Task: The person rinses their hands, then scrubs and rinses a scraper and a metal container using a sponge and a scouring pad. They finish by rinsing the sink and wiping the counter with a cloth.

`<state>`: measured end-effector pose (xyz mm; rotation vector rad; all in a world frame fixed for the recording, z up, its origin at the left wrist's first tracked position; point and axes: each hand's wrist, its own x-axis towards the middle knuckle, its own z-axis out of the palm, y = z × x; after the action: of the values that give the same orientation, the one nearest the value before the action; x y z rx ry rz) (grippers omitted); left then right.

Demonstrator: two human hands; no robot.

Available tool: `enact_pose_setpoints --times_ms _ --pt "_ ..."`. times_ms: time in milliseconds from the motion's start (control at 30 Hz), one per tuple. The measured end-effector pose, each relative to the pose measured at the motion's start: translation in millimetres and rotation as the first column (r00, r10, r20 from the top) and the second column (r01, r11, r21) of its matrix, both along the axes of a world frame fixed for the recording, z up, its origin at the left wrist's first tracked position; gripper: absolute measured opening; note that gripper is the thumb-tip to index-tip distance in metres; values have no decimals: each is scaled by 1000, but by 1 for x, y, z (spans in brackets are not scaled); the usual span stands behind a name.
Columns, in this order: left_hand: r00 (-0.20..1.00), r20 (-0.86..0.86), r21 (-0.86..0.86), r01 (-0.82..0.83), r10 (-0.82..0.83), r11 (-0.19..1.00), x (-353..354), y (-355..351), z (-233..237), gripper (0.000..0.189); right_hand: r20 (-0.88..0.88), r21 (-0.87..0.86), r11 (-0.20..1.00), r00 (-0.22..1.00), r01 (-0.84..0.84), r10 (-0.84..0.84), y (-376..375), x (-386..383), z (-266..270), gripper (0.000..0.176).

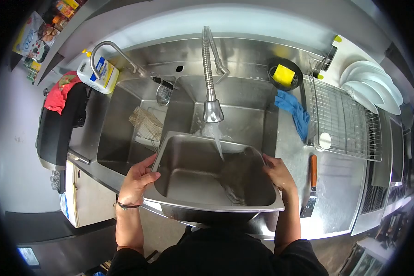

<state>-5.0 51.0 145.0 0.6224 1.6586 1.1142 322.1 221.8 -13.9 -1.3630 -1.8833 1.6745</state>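
A rectangular stainless steel food pan (184,184) is held between my two hands over the front of the right sink basin. My left hand (138,180) grips its left rim, thumb on top. At the right rim, my right hand (277,172) is wrapped round the edge. Water runs from the spring-hose faucet (213,110) into the pan, and some lies toward its right side. Behind the pan, part of the right basin (244,117) shows, with suds near the stream. The pan's underside is hidden.
The left basin (112,124) contains a strainer (163,94) and a wire rack. A detergent jug (98,73) stands behind it. To the right are a black pan (272,69) with a yellow sponge (284,75), a blue cloth (293,112), a wooden-handled spatula (313,172), a dish rack (340,119) and plates (370,85).
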Motion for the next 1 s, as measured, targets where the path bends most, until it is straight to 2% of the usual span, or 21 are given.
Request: enact_pose_setpoints --times_ms 33,67,133,167,233,267,300,333,400,433,467,500,567,600,667,733,767,800,867,933,1000 --pt "1000 -26 -2 -2 2 1000 1 -1 0 62 12 84 996 999 38 -39 1 4 -9 47" --pt "999 -54 -3 -5 5 1000 2 -2 1 63 12 85 996 999 40 -41 1 2 -2 47" --pt "996 -76 54 -31 35 998 8 -1 4 62 8 -5 992 992 128 -128 -2 -9 20 46" --pt "993 -96 111 -57 68 992 12 -1 6 61 7 -4 992 992 128 -128 -5 -16 12 46" --pt "986 -152 152 -45 68 987 18 1 13 60 -76 170 945 960 278 -269 -11 -38 -27 44" --pt "976 -205 190 -33 73 981 22 1 15 58 -80 169 944 959 283 -273 -15 -51 -43 44" --pt "954 -284 197 -36 92 980 29 3 15 53 -225 29 936 914 351 -336 -19 -66 -60 40" --pt "953 -289 196 -33 90 980 39 4 13 53 -354 -121 912 842 391 -408 -23 -82 -80 37" --pt "863 -504 140 60 19 988 60 3 5 51 -323 -319 849 794 421 -515 -26 -119 -136 31" --pt "860 -510 140 61 19 988 66 2 -2 51 -286 -384 814 783 436 -553 -30 -138 -150 29" --pt "685 -720 80 243 -112 967 72 1 -11 51 -246 -445 775 770 449 -588 -34 -156 -158 28" --pt "442 -871 -24 398 -214 917 78 0 -19 51 -252 -445 774 767 449 -590 -37 -169 -164 28" --pt "403 -889 -43 397 -216 917 92 -3 -33 55 -301 -680 686 755 259 -583 -47 -188 -176 27" --pt "367 -903 -55 417 -223 907 94 -6 -39 55 -304 -682 685 752 257 -585 -48 -198 -190 27" --pt "364 -903 -54 425 -226 903 94 -12 -59 56 -236 -670 708 840 223 -488 -47 -217 -218 27" --pt "200 -950 -91 557 -240 825 95 -17 -82 56 -542 -736 670 678 -97 -497 -55 -229 -256 35" --pt "193 -924 -180 543 -331 820 100 -17 -85 49 -681 -729 592 449 -342 -579 -52 -227 -243 37" --pt "193 -926 -176 540 -325 823 101 -16 -86 49 -700 -714 578 388 -396 -599 -48 -223 -234 37" --pt "29 -918 -278 667 -397 691 101 -12 -89 52 -639 -765 577 457 -288 -619 -42 -208 -215 36" --pt "49 -930 -217 726 -364 653 103 -15 -98 52 -562 -799 583 526 -148 -638 -40 -186 -197 36" --pt "-142 -916 -325 810 -375 488 108 -17 -106 49 -515 -798 601 558 -37 -651 -42 -160 -182 35"
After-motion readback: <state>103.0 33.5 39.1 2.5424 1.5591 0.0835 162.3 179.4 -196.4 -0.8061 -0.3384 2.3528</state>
